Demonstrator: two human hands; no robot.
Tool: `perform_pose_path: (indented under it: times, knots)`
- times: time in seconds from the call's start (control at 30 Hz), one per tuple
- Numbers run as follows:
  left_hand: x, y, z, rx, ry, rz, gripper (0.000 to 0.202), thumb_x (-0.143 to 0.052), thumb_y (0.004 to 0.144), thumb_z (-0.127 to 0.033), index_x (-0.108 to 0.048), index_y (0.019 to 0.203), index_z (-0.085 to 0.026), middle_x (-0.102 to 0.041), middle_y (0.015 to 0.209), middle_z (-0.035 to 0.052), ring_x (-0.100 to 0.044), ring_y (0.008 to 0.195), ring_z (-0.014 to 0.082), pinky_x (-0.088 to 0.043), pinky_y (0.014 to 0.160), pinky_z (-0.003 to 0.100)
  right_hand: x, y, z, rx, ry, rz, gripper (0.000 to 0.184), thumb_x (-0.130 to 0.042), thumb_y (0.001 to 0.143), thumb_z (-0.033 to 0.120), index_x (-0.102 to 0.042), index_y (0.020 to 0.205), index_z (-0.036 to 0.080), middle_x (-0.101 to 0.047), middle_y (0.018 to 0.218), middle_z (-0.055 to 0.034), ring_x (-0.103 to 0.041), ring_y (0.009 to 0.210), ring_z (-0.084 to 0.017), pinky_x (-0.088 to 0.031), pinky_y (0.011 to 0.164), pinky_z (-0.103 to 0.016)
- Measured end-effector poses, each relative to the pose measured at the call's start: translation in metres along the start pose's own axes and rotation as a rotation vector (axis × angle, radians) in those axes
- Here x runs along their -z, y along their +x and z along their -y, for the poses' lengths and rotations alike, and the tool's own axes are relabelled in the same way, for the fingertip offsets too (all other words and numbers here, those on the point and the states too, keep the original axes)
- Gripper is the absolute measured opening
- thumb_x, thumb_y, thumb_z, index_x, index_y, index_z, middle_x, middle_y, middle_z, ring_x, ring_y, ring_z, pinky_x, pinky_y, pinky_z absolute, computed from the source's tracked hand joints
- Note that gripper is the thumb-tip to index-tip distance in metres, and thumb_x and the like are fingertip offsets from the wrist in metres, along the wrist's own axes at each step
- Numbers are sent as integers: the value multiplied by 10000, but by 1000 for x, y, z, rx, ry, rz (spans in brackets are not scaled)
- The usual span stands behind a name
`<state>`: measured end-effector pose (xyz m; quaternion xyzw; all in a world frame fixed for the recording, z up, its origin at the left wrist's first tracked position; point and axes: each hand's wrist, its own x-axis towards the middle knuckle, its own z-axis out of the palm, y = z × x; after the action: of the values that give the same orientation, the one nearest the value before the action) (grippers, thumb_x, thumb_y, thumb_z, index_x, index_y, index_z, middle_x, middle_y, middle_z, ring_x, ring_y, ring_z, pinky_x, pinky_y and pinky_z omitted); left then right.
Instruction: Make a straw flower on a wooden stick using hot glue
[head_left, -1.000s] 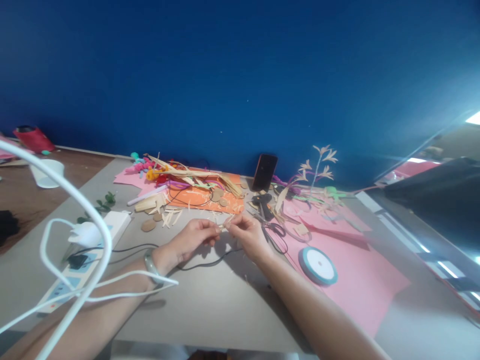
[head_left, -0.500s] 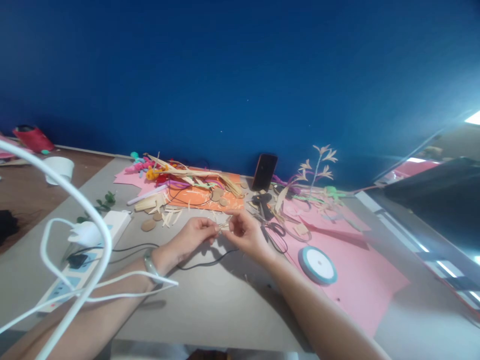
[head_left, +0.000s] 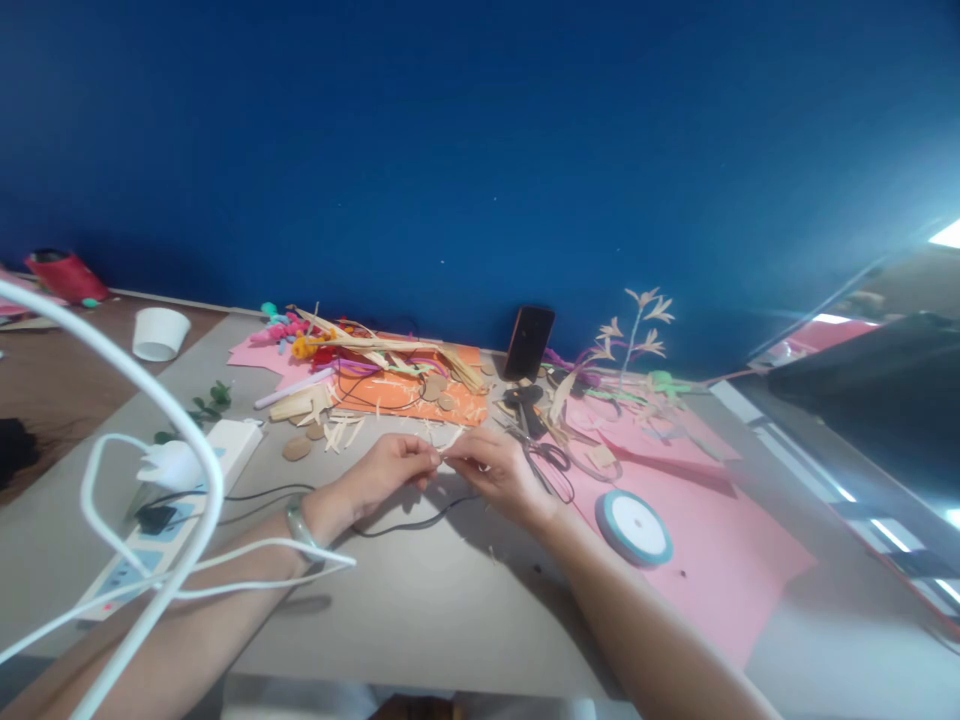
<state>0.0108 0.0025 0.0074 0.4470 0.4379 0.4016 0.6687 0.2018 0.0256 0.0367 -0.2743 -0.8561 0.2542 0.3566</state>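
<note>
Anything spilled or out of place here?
Yes, mildly: pale shreds lie strewn across the orange sheet and onto the table, like untidied scraps. A white cable awkwardly crosses in front of the left forearm.

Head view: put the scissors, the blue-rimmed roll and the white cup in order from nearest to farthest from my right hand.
From your right hand:
1. Scissors, just to its right.
2. Blue-rimmed roll, farther right on the pink paper.
3. White cup, far left on the brown surface.
</note>
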Motion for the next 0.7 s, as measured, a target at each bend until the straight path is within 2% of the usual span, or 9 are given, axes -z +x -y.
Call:
perform_pose_path:
  times: [0.23,0.37,0.5,0.57,0.7]
  knots:
    - [-1,0,-2,-3,38,6,270,-727,666,-364,-613,669,-119,-613,607,18,-508,503,75,-392,494,195,0,-1,-5,49,-74,82,173,-515,932,254,-667,872,196,-626,789,-66,-577,717,-170,-466,660,-282]
    - [-1,0,-2,-43,126,-15,286,-714,677,-388,-610,677,-122,-596,576,7,-499,482,79,-365,446,186,-1,-1,-8,77,-114,78,164,-495,937,246,-637,887,181,-595,892,-89,-584,794,-175,-484,701,-288]
    - [0,-1,-2,-69,174,-1,288,-695,699,-401,-616,688,-125,-575,554,-3,-483,463,79,-316,396,174,-2,-2,-6,37,-36,83,144,-490,936,246,-599,872,177,-602,1030,-122,-606,862,-178,-495,736,-295]
    - [1,-1,-2,-83,178,6,288,-693,705,-402,-619,685,-125,-579,562,1,-486,475,78,-312,398,170,-2,-2,-4,-12,3,94,137,-491,934,240,-584,856,175,-626,986,-113,-609,841,-176,-491,721,-292]
    - [1,-2,-3,-86,202,25,276,-681,723,-391,-632,687,-122,-562,542,-9,-460,463,70,-316,413,175,-1,-2,-1,-131,24,138,142,-504,925,243,-578,827,171,-622,735,-43,-582,683,-152,-465,658,-276]
